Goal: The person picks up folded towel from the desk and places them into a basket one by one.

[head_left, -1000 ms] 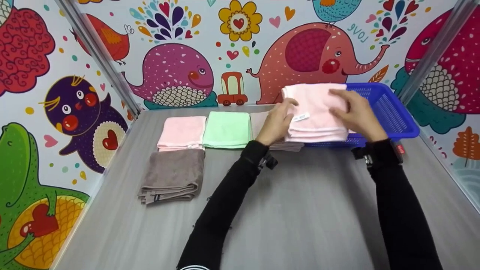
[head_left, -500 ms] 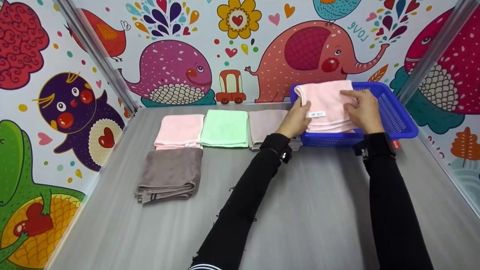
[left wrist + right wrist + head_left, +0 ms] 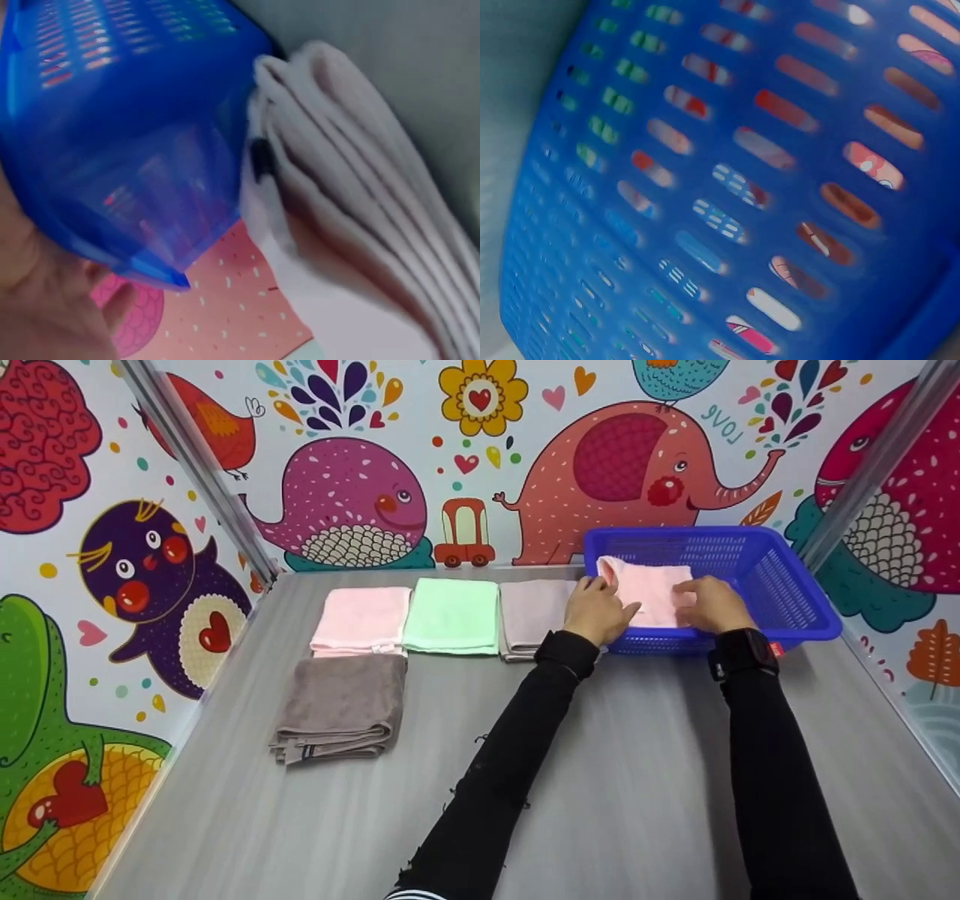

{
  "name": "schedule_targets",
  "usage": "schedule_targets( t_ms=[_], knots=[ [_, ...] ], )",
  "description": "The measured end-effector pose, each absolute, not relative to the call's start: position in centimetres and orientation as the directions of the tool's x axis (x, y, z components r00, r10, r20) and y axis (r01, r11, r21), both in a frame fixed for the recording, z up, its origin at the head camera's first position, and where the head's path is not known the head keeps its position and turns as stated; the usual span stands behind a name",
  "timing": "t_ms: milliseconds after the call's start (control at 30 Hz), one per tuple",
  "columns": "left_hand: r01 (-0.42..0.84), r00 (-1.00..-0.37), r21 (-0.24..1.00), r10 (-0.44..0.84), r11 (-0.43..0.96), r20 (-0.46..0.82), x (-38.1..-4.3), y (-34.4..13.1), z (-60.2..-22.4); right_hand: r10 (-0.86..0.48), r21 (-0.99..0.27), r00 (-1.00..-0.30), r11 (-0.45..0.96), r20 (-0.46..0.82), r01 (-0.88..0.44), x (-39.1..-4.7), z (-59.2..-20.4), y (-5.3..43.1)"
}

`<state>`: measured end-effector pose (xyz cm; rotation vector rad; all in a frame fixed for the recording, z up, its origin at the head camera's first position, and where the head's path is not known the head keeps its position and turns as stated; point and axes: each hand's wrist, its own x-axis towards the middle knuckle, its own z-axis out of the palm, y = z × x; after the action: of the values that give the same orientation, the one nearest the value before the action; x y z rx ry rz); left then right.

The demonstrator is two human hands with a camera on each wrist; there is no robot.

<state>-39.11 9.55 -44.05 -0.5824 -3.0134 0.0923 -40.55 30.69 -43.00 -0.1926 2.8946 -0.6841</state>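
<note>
A folded pink towel [image 3: 649, 589] sits low inside the blue plastic basket [image 3: 814, 619], its left corner curling up against the basket's left side. My left hand [image 3: 600, 609] holds the towel's left part, thumb stretched over its front. At the towel's right edge, my right hand [image 3: 712, 604] grips with bent fingers, which partly cover it. The left wrist view catches part of the left hand [image 3: 45, 292], blurred, beside the basket wall [image 3: 135, 127]. Only the slotted basket side [image 3: 727, 180] fills most of the right wrist view.
Left of the basket, a row holds a mauve towel [image 3: 534, 611], a mint green towel [image 3: 452, 615] and another pink towel [image 3: 364, 615]. A brown towel [image 3: 341, 701] lies in front of that pink one. Patterned walls border the grey table [image 3: 600, 780].
Both hands have carried the pink towel rightward from above the mauve towel, then down into the basket. The towels on the table have stayed put.
</note>
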Motion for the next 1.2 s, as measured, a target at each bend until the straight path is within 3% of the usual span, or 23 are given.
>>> schedule_targets(
  t_ms=[233,333,500,633,700,833,967,1200],
  knots=[
    [0.361,-0.932,-0.006,0.361,0.933,0.03,-39.1,9.6,-44.2,-0.102,-0.318,-0.974,0.948,-0.2,-0.034,-40.4,-43.2,30.7],
    [0.387,-0.921,0.016,0.386,0.922,0.052,-39.1,9.5,-44.1,-0.095,-0.306,-0.99,0.95,-0.107,-0.058,-40.2,-43.2,30.6],
    [0.45,-0.884,0.061,0.436,0.891,0.167,-39.0,8.3,-44.3,-0.077,-0.326,-0.985,0.937,0.157,-0.125,-39.2,-43.2,29.7],
    [0.43,-0.879,0.138,0.379,0.892,0.29,-38.7,5.6,-44.9,-0.106,-0.362,-0.947,0.906,0.304,-0.218,-37.4,-43.4,28.8],
    [0.387,-0.898,0.173,0.328,0.906,0.292,-38.6,3.8,-45.5,-0.134,-0.385,-0.933,0.884,0.335,-0.265,-36.4,-43.8,28.6],
    [0.32,-0.947,0.179,0.306,0.93,0.101,-38.2,0.1,-47.0,-0.168,-0.402,-0.914,0.858,0.368,-0.32,-35.1,-45.1,28.4],
    [0.378,-0.911,0.158,0.397,0.912,-0.11,-37.5,-1.9,-48.4,-0.146,-0.398,-0.897,0.858,0.417,-0.324,-34.7,-46.3,28.8],
    [0.439,-0.881,0.08,0.446,0.895,-0.16,-36.1,-2.6,-48.5,-0.141,-0.385,-0.891,0.865,0.432,-0.323,-34.7,-46.8,28.7]
  ],
)
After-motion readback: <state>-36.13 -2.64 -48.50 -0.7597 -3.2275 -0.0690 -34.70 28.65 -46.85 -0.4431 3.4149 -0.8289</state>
